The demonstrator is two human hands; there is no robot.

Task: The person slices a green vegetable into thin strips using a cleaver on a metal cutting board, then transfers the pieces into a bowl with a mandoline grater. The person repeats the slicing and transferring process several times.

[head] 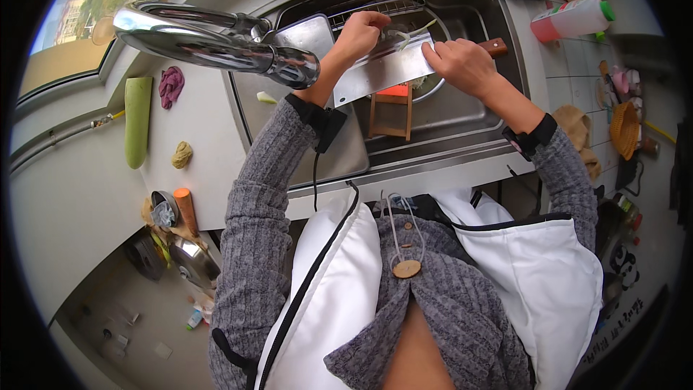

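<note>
My right hand (463, 65) grips a cleaver (379, 75) where its broad steel blade meets the brown wooden handle. The blade extends left above the sink (460, 105), flat side largely facing up. Just beyond the blade is my left hand (360, 32), fingers curled; whether it holds anything is hidden. Pale vegetable strips (406, 38) lie by the blade's far edge, near my left fingers. Partly covered by the cleaver, a wooden-framed grater (391, 131) with an orange part rests over a round bowl (437, 89), also mostly covered. Shreds show beside the grater.
A metal board (341, 149) covers the sink's left side, bearing a pale vegetable piece (266, 97). The chrome faucet (216, 49) arches over my left forearm. Left are a green gourd (137, 122), purple cloth (171, 86) and carrot (185, 211). A pink-liquid bottle (568, 19) lies right.
</note>
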